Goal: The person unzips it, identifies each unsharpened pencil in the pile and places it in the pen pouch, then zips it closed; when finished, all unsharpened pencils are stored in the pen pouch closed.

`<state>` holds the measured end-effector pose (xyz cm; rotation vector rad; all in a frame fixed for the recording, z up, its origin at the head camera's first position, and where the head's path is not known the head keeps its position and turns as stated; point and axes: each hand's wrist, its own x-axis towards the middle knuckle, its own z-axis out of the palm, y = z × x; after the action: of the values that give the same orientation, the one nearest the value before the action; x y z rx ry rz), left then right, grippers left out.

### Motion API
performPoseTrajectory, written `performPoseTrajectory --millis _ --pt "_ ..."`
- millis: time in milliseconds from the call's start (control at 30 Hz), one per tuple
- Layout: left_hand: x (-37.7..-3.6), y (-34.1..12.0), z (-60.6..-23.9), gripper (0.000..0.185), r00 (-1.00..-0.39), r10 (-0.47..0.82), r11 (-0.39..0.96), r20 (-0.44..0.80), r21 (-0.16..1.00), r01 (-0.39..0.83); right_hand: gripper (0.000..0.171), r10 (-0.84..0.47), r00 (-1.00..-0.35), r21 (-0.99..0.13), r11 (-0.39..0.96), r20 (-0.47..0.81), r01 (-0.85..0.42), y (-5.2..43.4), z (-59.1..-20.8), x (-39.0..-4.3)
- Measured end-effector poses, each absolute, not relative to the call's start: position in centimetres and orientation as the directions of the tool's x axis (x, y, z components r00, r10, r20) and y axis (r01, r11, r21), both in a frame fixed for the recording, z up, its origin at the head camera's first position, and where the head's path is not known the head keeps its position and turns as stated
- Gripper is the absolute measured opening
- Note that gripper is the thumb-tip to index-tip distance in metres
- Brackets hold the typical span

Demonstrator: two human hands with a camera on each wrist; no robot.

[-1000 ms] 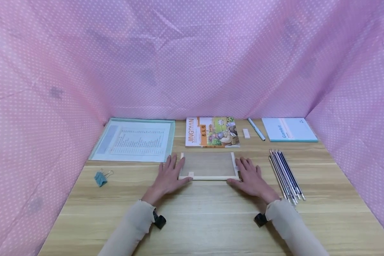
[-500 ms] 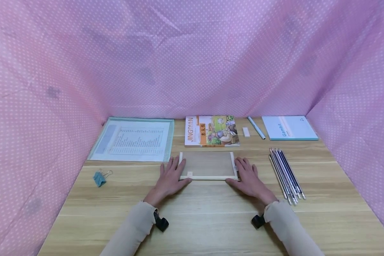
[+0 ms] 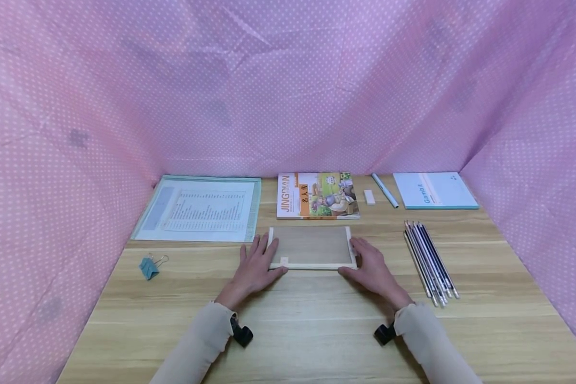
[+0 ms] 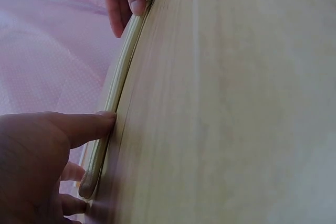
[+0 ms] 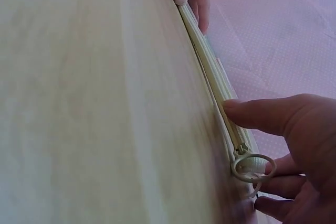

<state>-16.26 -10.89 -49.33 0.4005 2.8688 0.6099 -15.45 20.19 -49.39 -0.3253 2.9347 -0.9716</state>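
Observation:
A flat beige mesh zip pouch (image 3: 312,245) with pale borders lies mid-table, its zipper edge toward me. My left hand (image 3: 253,268) touches its left end with fairly straight fingers, the thumb (image 4: 97,126) laid against the zipper edge. At the opposite end my right hand (image 3: 372,268) grips the corner. Its thumb (image 5: 257,115) presses the zipper side while the other fingers curl behind the end. Beside those fingers hangs the round zipper pull (image 5: 253,168).
Behind the pouch lies a picture-covered book (image 3: 318,196). A document folder (image 3: 201,209) and teal binder clip (image 3: 149,266) are on the left. Toward the right are an eraser (image 3: 369,197), a light-blue pen (image 3: 385,190), a notebook (image 3: 435,190) and several pencils (image 3: 429,263). Pink dotted cloth (image 3: 288,90) surrounds the table.
The right hand's fingers have drawn together from a wider spread and curled at the pouch's right end. The left hand and pouch have barely moved.

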Motion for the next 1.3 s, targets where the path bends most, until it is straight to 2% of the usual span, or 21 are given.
performPoseTrajectory --millis 200,333,533,700,1033,1300 --pt "-16.3 -10.8 -49.3 0.08 -0.949 0.292 0.88 -0.122 0.422 0.217 0.084 -0.196 -0.98 -0.667 0.734 -0.028 -0.127 20.5 -48.9 -15.5" --pt "-16.3 -10.8 -49.2 0.08 -0.949 0.291 0.881 -0.118 0.421 0.218 0.076 -0.202 -0.977 -0.726 0.682 -0.063 -0.094 21.0 -48.4 -15.6" --pt "-16.3 -10.8 -49.2 0.08 -0.95 0.289 0.885 -0.117 0.412 0.218 0.061 -0.214 -0.973 -0.818 0.572 -0.084 -0.055 22.0 -48.2 -16.3" --pt "-16.4 -10.7 -49.3 0.08 -0.949 0.289 0.885 -0.123 0.413 0.215 0.061 -0.206 -0.967 -0.885 0.465 -0.151 0.04 22.5 -48.6 -16.8" --pt "-16.5 -10.7 -48.8 0.081 -0.947 0.295 0.877 -0.125 0.43 0.216 0.06 -0.114 -0.97 -0.939 0.299 -0.214 0.172 22.2 -49.3 -17.0" --pt "-15.1 -9.3 -46.9 0.08 -0.945 0.32 0.847 -0.064 0.466 0.255 0.06 -0.071 -0.966 -0.93 0.296 -0.248 0.217 21.7 -49.2 -17.1"
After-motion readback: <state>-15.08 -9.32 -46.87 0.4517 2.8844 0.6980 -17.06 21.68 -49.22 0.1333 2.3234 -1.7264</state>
